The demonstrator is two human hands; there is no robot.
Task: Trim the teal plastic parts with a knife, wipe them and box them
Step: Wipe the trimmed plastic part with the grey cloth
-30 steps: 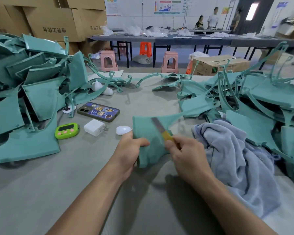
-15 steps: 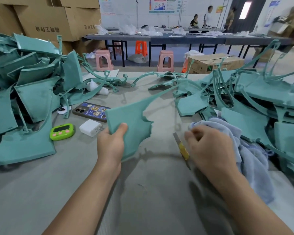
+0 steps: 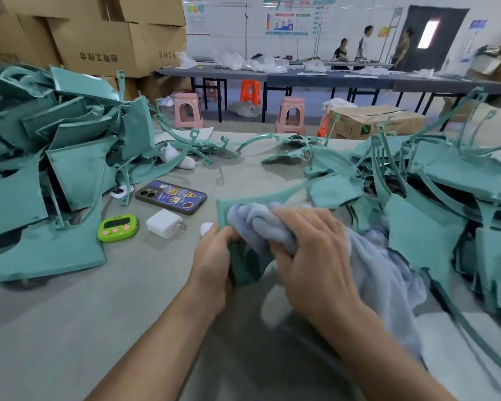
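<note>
We are wiping the teal part (image 3: 224, 211) just above the desk (image 3: 84, 328): left hand (image 3: 211, 260) fingers pinching its lower edge, right hand (image 3: 311, 251) fingers curled round the cloth (image 3: 262, 224). Too hard rubbing may be pulling it loose.

teal part (image 3: 243, 267): thin flat panel, curved top edge, tilted | blue cloth (image 3: 261, 224): bunched, pressed on it

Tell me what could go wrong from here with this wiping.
1. The knife is out of view. It may lie under the blue towel, so the right hand could meet the blade.
2. The teal part tapers to a thin curved strip. The towel could snag there and bend it.
3. The left hand works close to the white charger and the phone. If its grip slips, the part could knock them.
</note>
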